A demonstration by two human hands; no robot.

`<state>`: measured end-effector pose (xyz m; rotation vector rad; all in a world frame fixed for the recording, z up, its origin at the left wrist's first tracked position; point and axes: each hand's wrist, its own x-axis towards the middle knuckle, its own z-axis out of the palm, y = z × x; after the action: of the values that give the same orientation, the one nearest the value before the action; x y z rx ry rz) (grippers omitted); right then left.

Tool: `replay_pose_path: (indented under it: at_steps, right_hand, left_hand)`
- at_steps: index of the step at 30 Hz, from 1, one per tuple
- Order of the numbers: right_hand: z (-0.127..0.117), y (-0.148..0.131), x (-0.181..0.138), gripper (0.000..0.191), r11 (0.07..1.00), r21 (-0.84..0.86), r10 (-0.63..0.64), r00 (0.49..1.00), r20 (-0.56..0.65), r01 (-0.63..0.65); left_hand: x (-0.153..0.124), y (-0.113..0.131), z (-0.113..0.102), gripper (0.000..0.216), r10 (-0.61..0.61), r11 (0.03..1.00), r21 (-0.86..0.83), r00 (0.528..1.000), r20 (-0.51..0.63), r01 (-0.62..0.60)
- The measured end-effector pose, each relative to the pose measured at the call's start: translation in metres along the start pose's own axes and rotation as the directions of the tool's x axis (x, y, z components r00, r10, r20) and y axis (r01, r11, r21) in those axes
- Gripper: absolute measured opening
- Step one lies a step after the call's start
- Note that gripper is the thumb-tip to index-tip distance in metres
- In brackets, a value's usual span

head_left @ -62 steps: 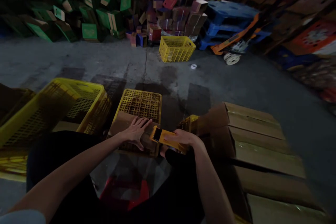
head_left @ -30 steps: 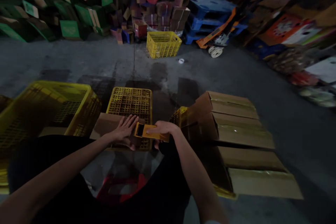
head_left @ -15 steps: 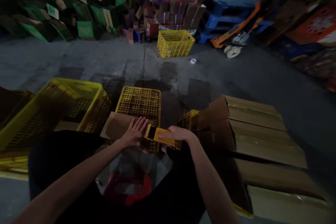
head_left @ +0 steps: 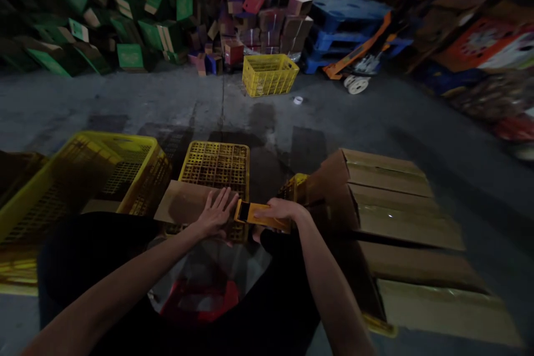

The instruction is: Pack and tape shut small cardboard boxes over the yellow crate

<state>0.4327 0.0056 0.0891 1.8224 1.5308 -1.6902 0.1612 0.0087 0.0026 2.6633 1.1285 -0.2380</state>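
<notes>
Cardboard [head_left: 179, 203] now lies further left across the crate [head_left: 217, 161], apparently bringing another stretch to the yellow tool [head_left: 252, 216] — right hand [head_left: 282, 209] wrapped around it, left hand [head_left: 214, 219] spread flat.

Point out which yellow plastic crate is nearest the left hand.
The grid-topped yellow plastic crate beneath the brown cardboard piece: the left hand rests on that piece. The other yellow crates sit farther off.

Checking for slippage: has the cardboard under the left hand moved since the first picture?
Yes, left: the cardboard juts farther past the left edge of the yellow crate beneath.
</notes>
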Motion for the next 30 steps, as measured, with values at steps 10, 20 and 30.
replay_pose_path:
  at_steps: [10,20,30]
  right_hand:
    - [-0.005,0.016,-0.009,0.050,0.996,0.068,-0.058,0.996,0.067,0.053]
    - [-0.011,0.044,-0.016,0.050,0.997,0.079,-0.001,0.998,0.070,-0.005]
    - [-0.022,0.043,-0.024,0.054,0.999,-0.041,0.023,0.999,0.033,-0.021]
  left_hand:
    - [0.006,0.010,0.004,0.134,-0.027,0.999,0.039,0.999,0.022,0.026]
    - [0.008,0.010,0.008,0.146,-0.044,0.998,0.035,0.999,0.015,0.043]
    - [0.004,0.009,0.007,0.147,0.000,0.999,0.042,0.999,-0.041,0.002]
